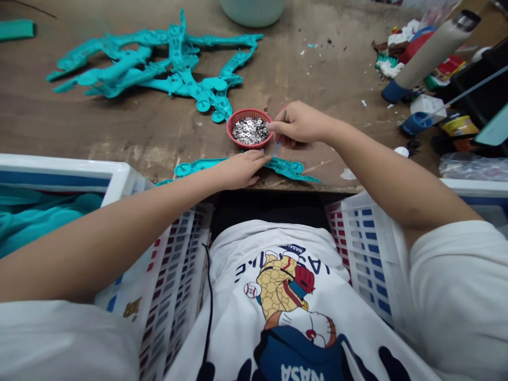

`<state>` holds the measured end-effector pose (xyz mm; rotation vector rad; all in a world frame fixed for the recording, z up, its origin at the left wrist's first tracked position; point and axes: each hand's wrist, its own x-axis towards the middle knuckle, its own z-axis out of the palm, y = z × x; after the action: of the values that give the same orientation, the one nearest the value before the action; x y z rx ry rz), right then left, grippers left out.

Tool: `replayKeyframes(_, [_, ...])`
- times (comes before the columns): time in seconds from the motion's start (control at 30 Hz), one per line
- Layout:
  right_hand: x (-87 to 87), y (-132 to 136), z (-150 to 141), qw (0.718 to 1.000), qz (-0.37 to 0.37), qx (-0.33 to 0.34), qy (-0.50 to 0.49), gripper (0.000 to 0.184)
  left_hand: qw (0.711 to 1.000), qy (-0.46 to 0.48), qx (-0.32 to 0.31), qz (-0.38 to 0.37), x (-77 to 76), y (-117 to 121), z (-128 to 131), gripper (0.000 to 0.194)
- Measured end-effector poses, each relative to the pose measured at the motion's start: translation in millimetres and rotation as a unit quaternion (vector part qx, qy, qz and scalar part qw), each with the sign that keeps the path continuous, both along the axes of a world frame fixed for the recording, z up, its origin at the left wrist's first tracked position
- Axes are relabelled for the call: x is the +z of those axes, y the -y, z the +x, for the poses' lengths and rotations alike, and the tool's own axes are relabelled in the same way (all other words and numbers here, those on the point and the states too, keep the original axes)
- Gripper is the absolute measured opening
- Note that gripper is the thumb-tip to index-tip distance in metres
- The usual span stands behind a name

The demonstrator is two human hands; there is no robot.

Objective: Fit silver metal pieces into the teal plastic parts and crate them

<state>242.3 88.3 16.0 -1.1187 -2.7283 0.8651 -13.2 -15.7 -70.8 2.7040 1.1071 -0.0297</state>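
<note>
A long teal plastic part lies along the front edge of the table. My left hand rests across its middle, fingers stretched out flat, covering that stretch of it. Just beyond stands a small red basket filled with small shiny metal pieces. At the basket's right rim is my right hand, its fingers closed round a slim metal tool. The tool's exact kind and its lower end are blurred.
Several joined teal parts lie farther back, near a pale green container. A bottle, a blue cup and clutter stand at right. White crates flank my lap; the left one holds teal material.
</note>
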Motion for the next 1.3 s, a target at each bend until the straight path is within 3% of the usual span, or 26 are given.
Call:
replayKeyframes(0.23, [-1.0,-1.3,-1.8,0.997,-0.053,0.046,0.036,0.047,1.0,0.02,0.001,-0.001,-5.7,-0.8,-1.1,0.07])
replayKeyframes(0.6, [6.3,2.2,1.2,0.996,-0.043,0.067,0.029,0.041,0.999,0.021,0.034,-0.008,-3.7,0.9,6.3,0.069])
replayKeyframes(1.07, [9.6,5.3,0.2,0.996,-0.051,0.057,0.053,0.037,1.0,0.019,0.007,0.009,-6.0,-0.1,3.0,0.067])
replayKeyframes(1.3, [1.4,0.0,0.1,0.995,-0.04,0.068,0.064,0.039,1.0,0.021,-0.004,0.009,-8.6,-2.4,0.3,0.067])
